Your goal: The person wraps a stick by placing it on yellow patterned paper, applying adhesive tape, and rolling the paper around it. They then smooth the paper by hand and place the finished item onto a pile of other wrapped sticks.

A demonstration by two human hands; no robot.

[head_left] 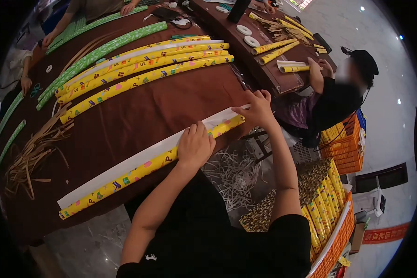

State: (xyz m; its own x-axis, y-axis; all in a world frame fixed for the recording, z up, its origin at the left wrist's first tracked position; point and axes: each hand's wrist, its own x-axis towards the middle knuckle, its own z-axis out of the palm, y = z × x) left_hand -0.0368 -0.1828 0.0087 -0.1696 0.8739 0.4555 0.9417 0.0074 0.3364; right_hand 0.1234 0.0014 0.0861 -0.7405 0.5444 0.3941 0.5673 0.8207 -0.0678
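Note:
A partly unrolled roll of yellow patterned wrapping paper (139,173) lies along the front edge of the brown-covered table, its loose white underside turned up on the far side. My left hand (195,146) rests flat over the middle of this roll, fingers stretched forward onto the white side. At the right end, my right hand (258,110) has its fingers closed on the paper's edge; the thumb is partly hidden. Beyond the roll, several finished-looking yellow rolls (148,79) and a green patterned roll (102,58) lie side by side.
Brown paper strips (37,155) lie at the left. An orange crate (331,241) full of yellow rolls stands at lower right, near shredded paper (234,173) on the floor. A co-worker (333,97) in a black cap handles rolls at the second table (282,83). Other people's hands show at upper left.

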